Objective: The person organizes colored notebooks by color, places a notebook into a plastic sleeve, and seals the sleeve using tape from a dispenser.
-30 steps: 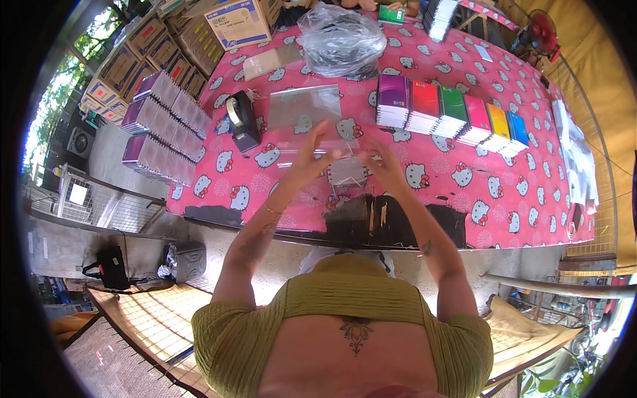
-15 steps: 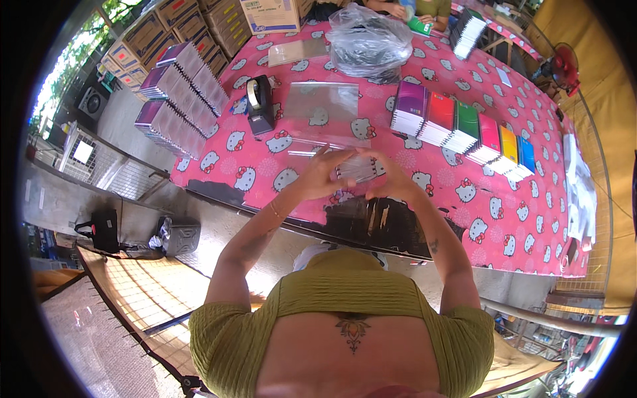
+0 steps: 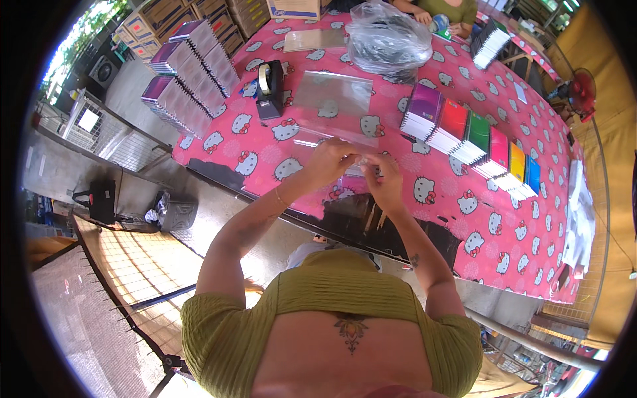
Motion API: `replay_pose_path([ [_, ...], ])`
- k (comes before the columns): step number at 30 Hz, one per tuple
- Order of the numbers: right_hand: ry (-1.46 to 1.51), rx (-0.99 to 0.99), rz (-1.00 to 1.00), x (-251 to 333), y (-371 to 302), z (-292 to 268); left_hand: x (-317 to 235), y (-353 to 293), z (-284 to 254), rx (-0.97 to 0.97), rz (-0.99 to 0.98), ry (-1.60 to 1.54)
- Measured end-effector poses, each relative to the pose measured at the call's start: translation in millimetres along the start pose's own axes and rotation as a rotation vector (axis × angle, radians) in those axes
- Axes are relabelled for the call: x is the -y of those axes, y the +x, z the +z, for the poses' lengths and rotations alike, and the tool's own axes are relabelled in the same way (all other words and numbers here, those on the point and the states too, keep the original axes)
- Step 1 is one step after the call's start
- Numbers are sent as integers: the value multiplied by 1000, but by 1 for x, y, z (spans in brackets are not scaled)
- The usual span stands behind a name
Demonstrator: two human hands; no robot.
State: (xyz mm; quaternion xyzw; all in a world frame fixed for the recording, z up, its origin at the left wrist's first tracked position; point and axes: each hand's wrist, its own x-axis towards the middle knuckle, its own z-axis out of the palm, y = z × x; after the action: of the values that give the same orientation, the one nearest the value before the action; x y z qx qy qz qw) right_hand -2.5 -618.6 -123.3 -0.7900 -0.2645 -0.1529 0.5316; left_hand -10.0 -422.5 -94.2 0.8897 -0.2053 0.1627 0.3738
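On the pink patterned tablecloth (image 3: 272, 139), a row of spiral notebooks (image 3: 472, 140) slanted down to the right, while a black tape dispenser (image 3: 270, 93) stood ahead and to the left, near more stacked notebooks (image 3: 192, 69) at the table's left side. A bulging clear bag (image 3: 388, 43) sat farther back, and a co-worker's arms (image 3: 458, 20) showed at the far edge. Just beyond the hands lay a narrow clear strip (image 3: 338, 134), between them and a larger clear sheet (image 3: 334, 91); both ran lengthwise from left to right, dipping slightly rightward. Near the front edge, the left hand (image 3: 333, 159) and right hand (image 3: 385, 178) met fingertip to fingertip, pinching a small clear plastic piece (image 3: 362, 162) above the table. Those fingers hid most of it, so I could not tell its long axis or which way it pointed.
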Motion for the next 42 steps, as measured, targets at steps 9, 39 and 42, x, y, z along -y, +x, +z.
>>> replay_pose_path([
  [9, 327, 155, 301, -42, 28, 4, -3, 18, 21, -79, 88, 447],
  [39, 384, -58, 373, -23, 3, 41, 250, -29, -119, -735, -788, 133],
  [42, 366, -87, 411, -29, 0, 31, 267, -4, -121, -565, -1168, -549],
])
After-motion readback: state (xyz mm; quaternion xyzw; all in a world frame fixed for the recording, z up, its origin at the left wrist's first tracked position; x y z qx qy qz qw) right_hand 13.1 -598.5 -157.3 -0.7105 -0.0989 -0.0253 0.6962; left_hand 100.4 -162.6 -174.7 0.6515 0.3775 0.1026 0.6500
